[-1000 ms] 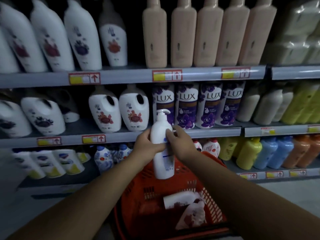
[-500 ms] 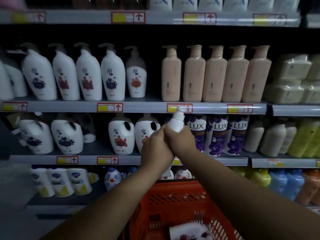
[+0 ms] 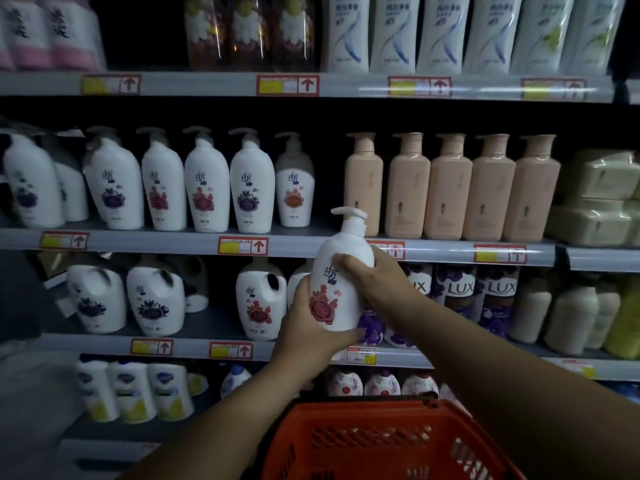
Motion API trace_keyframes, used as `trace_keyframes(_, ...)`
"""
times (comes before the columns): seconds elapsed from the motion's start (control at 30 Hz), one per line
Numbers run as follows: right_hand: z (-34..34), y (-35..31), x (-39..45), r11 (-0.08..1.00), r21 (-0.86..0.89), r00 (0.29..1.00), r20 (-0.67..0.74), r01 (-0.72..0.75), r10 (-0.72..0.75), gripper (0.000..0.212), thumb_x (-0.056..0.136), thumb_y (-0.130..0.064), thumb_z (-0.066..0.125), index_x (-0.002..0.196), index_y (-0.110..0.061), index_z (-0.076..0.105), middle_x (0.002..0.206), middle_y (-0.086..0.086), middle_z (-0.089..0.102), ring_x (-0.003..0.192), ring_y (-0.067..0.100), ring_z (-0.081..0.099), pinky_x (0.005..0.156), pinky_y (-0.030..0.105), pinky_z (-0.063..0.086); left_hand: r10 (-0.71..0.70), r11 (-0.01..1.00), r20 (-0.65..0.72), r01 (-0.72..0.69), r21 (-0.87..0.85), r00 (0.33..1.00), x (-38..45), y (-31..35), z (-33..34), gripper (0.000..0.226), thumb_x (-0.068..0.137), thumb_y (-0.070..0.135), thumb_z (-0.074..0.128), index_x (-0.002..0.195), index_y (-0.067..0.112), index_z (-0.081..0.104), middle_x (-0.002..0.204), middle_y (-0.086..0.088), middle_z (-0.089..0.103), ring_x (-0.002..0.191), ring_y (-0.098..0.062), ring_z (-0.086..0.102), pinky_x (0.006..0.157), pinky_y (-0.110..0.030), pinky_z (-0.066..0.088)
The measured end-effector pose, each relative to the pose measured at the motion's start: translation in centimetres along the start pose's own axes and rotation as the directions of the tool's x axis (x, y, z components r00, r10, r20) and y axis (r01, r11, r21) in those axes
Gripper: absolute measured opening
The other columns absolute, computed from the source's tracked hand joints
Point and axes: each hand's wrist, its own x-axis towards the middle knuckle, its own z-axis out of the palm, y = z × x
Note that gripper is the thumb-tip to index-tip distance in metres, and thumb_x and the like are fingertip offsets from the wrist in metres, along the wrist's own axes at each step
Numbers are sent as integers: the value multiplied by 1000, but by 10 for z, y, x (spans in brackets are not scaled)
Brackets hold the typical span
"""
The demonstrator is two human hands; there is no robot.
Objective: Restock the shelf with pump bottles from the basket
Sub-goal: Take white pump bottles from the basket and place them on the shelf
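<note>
**White pump bottle held up before the shelves**

A white pump bottle (image 3: pixel 341 271) with a red flower print is held upright in both hands, in front of the edge of the shelf (image 3: pixel 311 244) that carries a row of like white pump bottles (image 3: pixel 207 181). The bottle is gripped low down by the left hand (image 3: pixel 304 337), whose fingers are curled under its base and round its left side. Its upper right side is clasped by the right hand (image 3: pixel 377 282), with the fingers wrapped across the front below the shoulder. The pump head is turned to the left. A red plastic basket (image 3: pixel 381 441) is seen below the forearms. Peach bottles (image 3: pixel 450 188) are ranged to the right on the same shelf, and purple LUX bottles (image 3: pixel 481 296) are partly hidden behind the right wrist.
</note>
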Motion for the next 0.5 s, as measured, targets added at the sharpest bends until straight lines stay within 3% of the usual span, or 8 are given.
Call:
trace_keyframes(0.1,11,-6,6,995,-86,998,30,56,-54,27,84,-39,73,107,-27,64,102,3,73,92,19,71,85,44,59,22,1000,-118,-24,-13,993,-2,0,-1,102,47,48,88,135,44,36,115,18,60,104,-6,61,81,-30,55)
trace_keyframes(0.2,24,-3,12,979,-185,996,18,86,-84,36,74,-42,80,103,-30,62,99,2,72,90,18,71,82,43,59,14,1000,-230,-15,-2,973,-2,2,-2,102,52,42,91,136,42,33,118,17,57,105,-7,57,72,-18,47)
trace_keyframes(0.33,43,8,15,981,-187,994,-80,54,-70,78,55,-47,86,121,-25,51,108,-2,65,99,18,65,83,43,58,24,1000,-302,-19,19,953,4,-1,-5,101,58,35,89,140,40,31,128,10,57,112,-12,55,82,-28,49)
trace_keyframes(0.5,54,8,24,985,-168,993,-99,46,-64,77,53,-35,89,117,-25,48,107,-1,64,99,20,63,84,47,57,-14,1000,-321,5,-27,947,13,-2,-6,95,57,37,86,137,38,35,126,7,58,111,-14,57,85,-30,53)
